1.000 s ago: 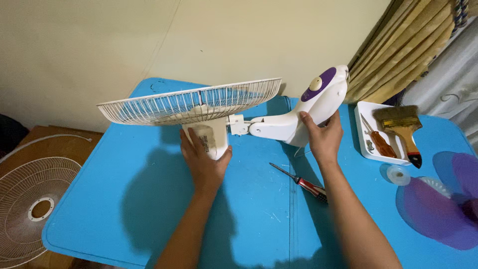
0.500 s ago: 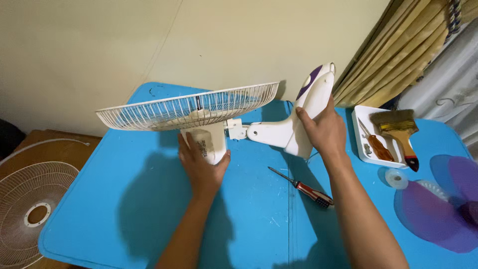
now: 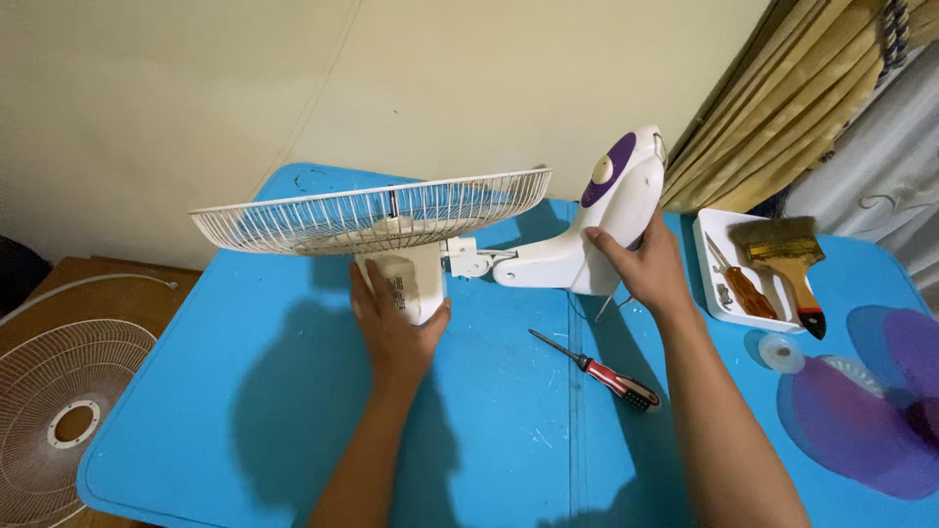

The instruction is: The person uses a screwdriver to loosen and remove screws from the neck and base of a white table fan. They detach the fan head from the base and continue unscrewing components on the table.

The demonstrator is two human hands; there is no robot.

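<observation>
Now left hand (image 3: 396, 328) fingers wrap fan motor housing (image 3: 403, 279); right hand (image 3: 641, 269) fingers grip fan base (image 3: 597, 230)

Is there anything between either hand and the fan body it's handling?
Nothing visible. The left hand grips the white motor housing under the rear grille, and the right hand grips the fan base. The screwdriver lies apart on the blue table.

Both forearms were bare to the frame's edge, with no sleeves in view. The left hand (image 3: 396, 328) and right hand (image 3: 646, 269) wore nothing.
</observation>
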